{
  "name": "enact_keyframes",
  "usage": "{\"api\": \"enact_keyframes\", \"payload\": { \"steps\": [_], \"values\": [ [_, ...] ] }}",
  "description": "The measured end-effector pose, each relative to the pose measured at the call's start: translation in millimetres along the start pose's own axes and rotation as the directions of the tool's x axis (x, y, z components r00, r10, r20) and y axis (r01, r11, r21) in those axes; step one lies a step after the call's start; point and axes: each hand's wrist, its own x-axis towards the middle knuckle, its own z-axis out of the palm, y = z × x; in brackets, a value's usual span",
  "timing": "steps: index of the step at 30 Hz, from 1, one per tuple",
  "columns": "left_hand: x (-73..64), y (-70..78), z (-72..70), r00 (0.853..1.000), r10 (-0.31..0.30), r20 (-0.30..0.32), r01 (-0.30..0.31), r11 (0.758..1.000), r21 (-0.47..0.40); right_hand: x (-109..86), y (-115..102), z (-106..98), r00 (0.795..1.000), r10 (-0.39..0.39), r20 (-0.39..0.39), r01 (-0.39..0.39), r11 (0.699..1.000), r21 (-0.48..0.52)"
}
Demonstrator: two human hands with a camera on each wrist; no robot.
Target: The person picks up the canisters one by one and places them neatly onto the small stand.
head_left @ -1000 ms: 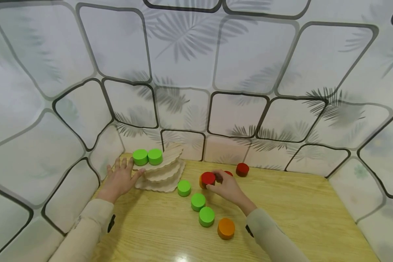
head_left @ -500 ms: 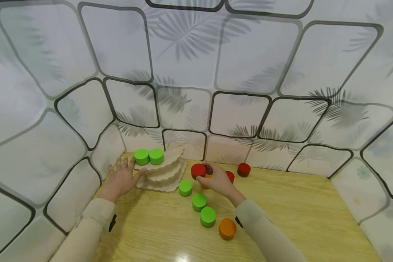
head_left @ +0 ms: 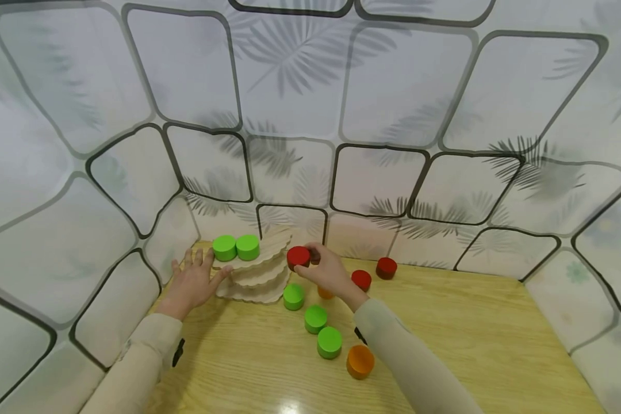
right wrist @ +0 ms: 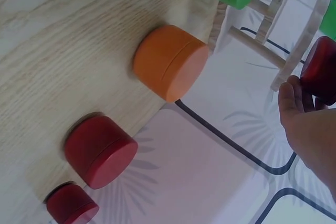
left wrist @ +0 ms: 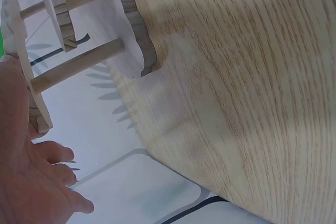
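My right hand (head_left: pixel 331 270) pinches a red lidded round container (head_left: pixel 298 258) between thumb and fingers, held up off the table beside the right end of a wooden tiered stand (head_left: pixel 259 279). In the right wrist view, fingers (right wrist: pixel 289 98) lie along that container's side. Two green round containers (head_left: pixel 236 248) sit side by side on the stand's top tier. My left hand (head_left: pixel 193 286) lies against the stand's left end with fingers spread and thumb along the top tier's edge. The left wrist view shows the stand's tiers joined by wooden dowels (left wrist: pixel 79 65).
Several green containers (head_left: pixel 315 319) stand on the wooden table (head_left: pixel 445 339). An orange container (head_left: pixel 360 361) is near the front; another (right wrist: pixel 170 61) is partly behind my right hand. Two red containers (head_left: pixel 386 268) stand farther right. Patterned walls (head_left: pixel 383 184) enclose the table's back and sides.
My right hand has lifted the red container and carried it left and toward the back, over to the stand. An orange container behind it shows more. My left hand has stayed put.
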Motion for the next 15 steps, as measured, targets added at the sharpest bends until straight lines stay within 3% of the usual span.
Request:
{"api": "enact_keyframes", "payload": {
  "steps": [15],
  "values": [
    [0.5, 0.4, 1.0, 1.000, 0.001, -0.003, -0.001, 1.000, 0.003, 23.4, -5.1, 15.1, 1.000, -0.024, -0.014, 0.023, 0.998, -0.051]
  ]
}}
